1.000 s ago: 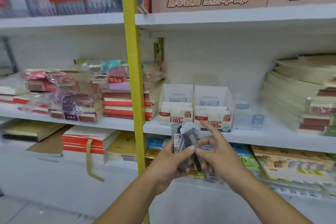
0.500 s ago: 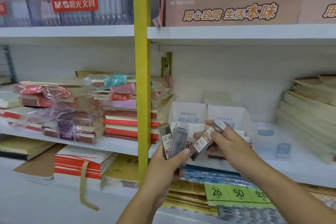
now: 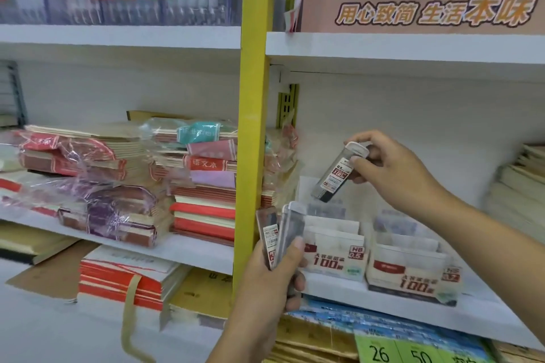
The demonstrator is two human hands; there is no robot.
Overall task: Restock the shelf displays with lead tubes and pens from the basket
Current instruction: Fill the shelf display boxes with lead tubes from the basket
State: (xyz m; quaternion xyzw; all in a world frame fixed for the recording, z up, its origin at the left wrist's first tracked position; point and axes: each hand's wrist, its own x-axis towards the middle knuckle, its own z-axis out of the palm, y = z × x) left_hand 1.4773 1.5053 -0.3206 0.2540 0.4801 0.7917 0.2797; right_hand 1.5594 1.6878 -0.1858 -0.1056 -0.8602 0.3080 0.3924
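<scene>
Head view: right hand (image 3: 392, 169) has lifted lead tube (image 3: 338, 175) from left hand (image 3: 272, 283).

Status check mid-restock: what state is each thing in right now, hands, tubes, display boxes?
right hand: pinches the single lead tube near its cap.
single lead tube: tilted, in the air above the HB 0.5 box, not yet in.
left hand: grips the tube bundle.
tube bundle: upright, off the shelf.
HB 0.5 box: open-topped, on the shelf; fill unclear.
right box: open-topped, on the shelf; fill unclear.
</scene>
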